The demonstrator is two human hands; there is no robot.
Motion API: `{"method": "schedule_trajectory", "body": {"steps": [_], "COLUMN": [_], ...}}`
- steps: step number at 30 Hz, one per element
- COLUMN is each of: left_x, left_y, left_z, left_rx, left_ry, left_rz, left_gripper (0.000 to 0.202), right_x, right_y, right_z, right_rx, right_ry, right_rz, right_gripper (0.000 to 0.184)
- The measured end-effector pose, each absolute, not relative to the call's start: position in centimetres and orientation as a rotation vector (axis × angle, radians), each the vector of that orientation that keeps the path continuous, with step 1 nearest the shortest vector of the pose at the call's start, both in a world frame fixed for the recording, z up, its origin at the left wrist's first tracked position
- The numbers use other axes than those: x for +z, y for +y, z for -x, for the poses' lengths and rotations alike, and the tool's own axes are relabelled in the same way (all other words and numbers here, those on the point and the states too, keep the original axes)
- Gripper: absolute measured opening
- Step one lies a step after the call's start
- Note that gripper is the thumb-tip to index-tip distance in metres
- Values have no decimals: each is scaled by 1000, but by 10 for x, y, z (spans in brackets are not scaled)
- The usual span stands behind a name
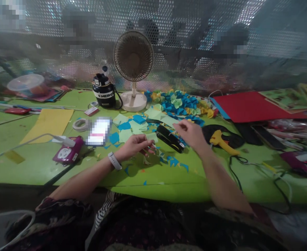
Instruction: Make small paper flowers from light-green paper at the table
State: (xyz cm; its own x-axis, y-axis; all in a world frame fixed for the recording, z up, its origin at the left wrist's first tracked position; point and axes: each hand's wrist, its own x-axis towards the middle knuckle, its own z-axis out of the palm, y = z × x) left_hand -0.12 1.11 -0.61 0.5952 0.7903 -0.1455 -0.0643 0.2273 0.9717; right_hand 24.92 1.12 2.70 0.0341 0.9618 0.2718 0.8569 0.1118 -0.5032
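Note:
My left hand [136, 145], with a pale watch band at the wrist, is closed in a pinch near the table's front. A small piece of pale green paper [152, 137] shows at its fingertips. Just right of it lies a black stapler [171, 139], pointing diagonally. Over the stapler's right side my right hand [189, 134] has thumb and fingers pressed together; a thin pale bit shows by the fingertips, too small to name. Blue paper scraps [174, 162] are scattered below the stapler. Beyond the hands are cut green squares [138, 126] and blue squares.
Folded blue, green and yellow paper pieces [181, 103] are heaped behind the stapler. A fan [134, 57] and a black jug [104, 94] stand at the back. Left are a phone [99, 131], tape roll [80, 124] and purple power outlet [69, 150]; right, a yellow glue gun [222, 142].

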Motion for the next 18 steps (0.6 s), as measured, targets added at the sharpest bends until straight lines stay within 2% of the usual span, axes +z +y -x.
{"method": "schedule_trajectory", "body": {"steps": [2,6,10,18], "left_x": [-5,-7,-7,-8], "left_y": [12,14,15,18], "left_z": [2,3,4,3], "left_rx": [703,782,814,829], "left_ry": [747,720,679,697], "left_rz": [-1182,-1136,-1110,-1076], "left_gripper": [43,39,36,38], "right_x": [31,26,16,20], "right_y": [23,36,41,43], "right_z": [-274,-301,-302,-301], "right_rx": [-4,-60,-5,37], "right_ry": [-1857,-1907,-1886,-1814], "right_rz": [2158,2607,2696,2750], "right_gripper": [18,25,35,42]}}
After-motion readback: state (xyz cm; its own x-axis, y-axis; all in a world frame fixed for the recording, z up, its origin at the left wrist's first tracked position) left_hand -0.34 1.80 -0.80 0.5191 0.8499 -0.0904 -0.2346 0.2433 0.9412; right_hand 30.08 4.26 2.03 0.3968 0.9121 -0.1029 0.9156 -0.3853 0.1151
